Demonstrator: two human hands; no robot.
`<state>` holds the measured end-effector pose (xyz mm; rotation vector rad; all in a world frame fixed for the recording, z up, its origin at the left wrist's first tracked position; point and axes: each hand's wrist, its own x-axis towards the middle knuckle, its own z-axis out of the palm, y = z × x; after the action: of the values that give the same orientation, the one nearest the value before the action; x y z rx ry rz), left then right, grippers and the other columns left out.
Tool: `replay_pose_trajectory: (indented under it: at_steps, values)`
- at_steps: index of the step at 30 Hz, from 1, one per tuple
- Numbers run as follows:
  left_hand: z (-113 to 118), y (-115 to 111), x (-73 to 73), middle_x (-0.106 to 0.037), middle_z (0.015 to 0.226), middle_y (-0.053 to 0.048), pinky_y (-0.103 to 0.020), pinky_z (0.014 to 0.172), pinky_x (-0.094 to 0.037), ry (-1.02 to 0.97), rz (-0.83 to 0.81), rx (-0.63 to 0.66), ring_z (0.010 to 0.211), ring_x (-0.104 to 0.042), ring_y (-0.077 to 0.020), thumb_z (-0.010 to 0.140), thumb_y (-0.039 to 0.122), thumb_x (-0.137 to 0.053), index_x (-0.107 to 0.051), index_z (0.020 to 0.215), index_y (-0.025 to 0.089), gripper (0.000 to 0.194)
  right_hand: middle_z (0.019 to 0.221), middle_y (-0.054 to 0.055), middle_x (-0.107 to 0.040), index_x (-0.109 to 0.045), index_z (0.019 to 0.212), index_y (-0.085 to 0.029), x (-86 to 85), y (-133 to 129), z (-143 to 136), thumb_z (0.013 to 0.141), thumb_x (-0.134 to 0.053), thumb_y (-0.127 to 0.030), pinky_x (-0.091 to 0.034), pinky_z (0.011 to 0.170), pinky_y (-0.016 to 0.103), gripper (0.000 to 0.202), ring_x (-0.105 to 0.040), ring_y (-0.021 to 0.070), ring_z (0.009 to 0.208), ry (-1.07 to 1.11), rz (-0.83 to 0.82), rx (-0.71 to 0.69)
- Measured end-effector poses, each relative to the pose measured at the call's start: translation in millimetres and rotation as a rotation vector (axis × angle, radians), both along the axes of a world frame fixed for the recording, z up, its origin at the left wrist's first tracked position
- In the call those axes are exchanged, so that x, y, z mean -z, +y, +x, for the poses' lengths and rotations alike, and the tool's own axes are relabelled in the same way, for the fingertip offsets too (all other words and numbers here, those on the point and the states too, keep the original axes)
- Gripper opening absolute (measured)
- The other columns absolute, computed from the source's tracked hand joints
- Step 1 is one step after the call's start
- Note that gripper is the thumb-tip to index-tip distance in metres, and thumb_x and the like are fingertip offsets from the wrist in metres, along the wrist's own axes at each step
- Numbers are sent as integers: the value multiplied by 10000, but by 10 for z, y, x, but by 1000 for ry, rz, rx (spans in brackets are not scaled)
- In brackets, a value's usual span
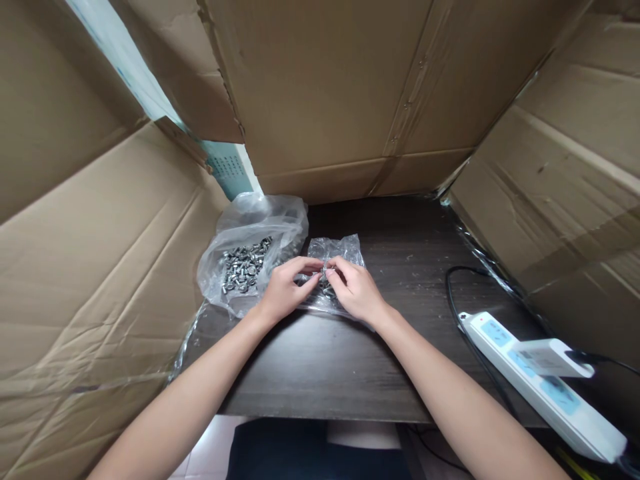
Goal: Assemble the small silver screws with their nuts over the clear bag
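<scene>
My left hand (289,288) and my right hand (354,288) meet at their fingertips over a small clear plastic bag (349,247). The fingers of both are curled in a pinch around a small metal screw (324,273), partly hidden by the fingertips. More metal pieces (327,290) lie on the small bag just below, between the hands. Left of my left hand stands a larger open plastic bag (213,267) with many loose metal screws (246,263), some showing wide round heads.
Everything sits on a dark wooden table (320,360). Cardboard walls (345,87) close in the back and both sides. On the right lies a white power strip (545,393) with a plugged-in adapter (555,357) and a black cable (453,300).
</scene>
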<state>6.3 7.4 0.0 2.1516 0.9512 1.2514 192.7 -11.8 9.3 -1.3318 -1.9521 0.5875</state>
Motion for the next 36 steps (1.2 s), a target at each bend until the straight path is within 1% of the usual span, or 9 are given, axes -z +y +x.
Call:
replay_pose_trajectory:
  at_steps: [5,11,17,20,26,32,36]
  values:
    - [1,-3,1,-759,984,-56,-278,814,-632,14,4,-4,848,-743,-153,905,178,-656,-692,1059,164,159,834,20,-692,-610,974,-223,3,-6,5,971,-486,-255,-402,651,276,128,-601,173,689,15,5,-13]
    - [0,-4,7,-758,969,-58,-279,796,-631,20,13,-4,842,-736,-157,909,189,-652,-695,1051,166,150,811,26,-680,-602,866,-220,-1,0,-14,1007,-428,-287,-409,676,280,234,-609,178,714,3,10,-17]
    - [-7,4,15,-757,1001,-63,-291,808,-634,9,-14,-1,857,-738,-161,908,187,-650,-693,1076,173,174,780,13,-668,-608,973,-224,-12,-6,-14,971,-486,-274,-396,638,278,132,-590,175,663,11,1,-4]
    - [-8,7,16,-757,1001,-59,-286,813,-631,10,-11,11,862,-739,-158,907,180,-646,-689,1081,173,179,812,19,-673,-601,955,-221,0,-4,-11,962,-488,-259,-403,659,281,120,-598,178,692,8,7,-15]
    - [-5,2,11,-756,984,-54,-280,808,-627,12,-11,11,845,-739,-156,902,169,-647,-688,1072,175,175,808,27,-674,-597,889,-220,2,4,-13,996,-438,-279,-405,678,284,201,-607,181,713,1,3,-25]
    - [-23,8,4,-749,995,-41,-251,816,-610,13,-5,18,862,-730,-139,885,121,-656,-685,1087,175,211,773,11,-661,-605,943,-219,-17,-10,-11,964,-495,-266,-385,632,273,121,-576,166,653,10,-1,-7]
    - [-22,1,9,-743,1001,-40,-254,819,-598,40,17,29,883,-715,-142,882,103,-652,-685,1091,177,223,797,17,-665,-595,913,-214,1,-6,-8,978,-469,-259,-382,650,273,149,-581,163,678,7,1,-22]
